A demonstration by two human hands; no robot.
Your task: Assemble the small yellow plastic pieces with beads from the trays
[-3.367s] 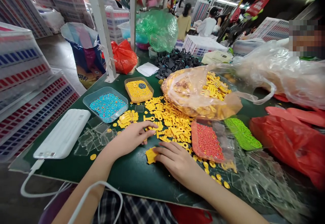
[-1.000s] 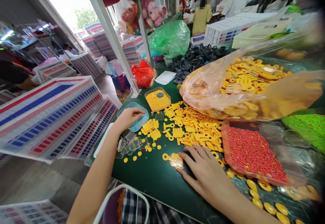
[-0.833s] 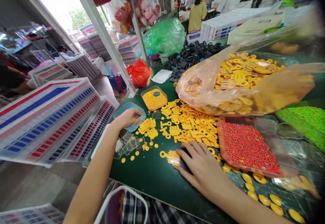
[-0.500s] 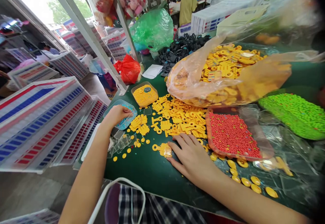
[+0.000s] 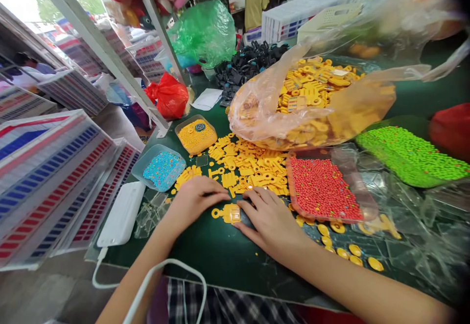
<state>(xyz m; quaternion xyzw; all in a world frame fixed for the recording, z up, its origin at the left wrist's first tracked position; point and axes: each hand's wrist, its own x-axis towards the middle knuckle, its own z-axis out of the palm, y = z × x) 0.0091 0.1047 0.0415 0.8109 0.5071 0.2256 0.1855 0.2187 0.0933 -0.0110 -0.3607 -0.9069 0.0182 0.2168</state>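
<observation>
On the green table lies a yellow plastic toy part [image 5: 228, 213] with a ring at its left end and slots in its wider body. My right hand [image 5: 273, 221] rests to its right, thumb and forefinger at the part's edge, steadying it. Just above the part is my left hand [image 5: 200, 194], thumb and forefinger pinched together. Whatever is between those fingertips is too small to make out. Behind the hands spreads a pile of similar yellow parts [image 5: 257, 167]. A clear tub of blue beads [image 5: 161, 170] sits to the left of a tub of yellow beads [image 5: 196, 135] holding a dark round piece.
A tub of red beads [image 5: 326, 187] and a heap of green beads [image 5: 414, 152] lie to the right. Behind is a clear bag of yellow parts [image 5: 312, 99]. A white power bank [image 5: 121, 214] with a cable lies left. Clear plastic pieces [image 5: 150, 216] and yellow discs [image 5: 355, 250] are scattered around.
My left hand has moved from the tub of blue beads, rightward and toward me, to the yellow toy part. The right hand stays at that part. The whole view has shifted slightly.
</observation>
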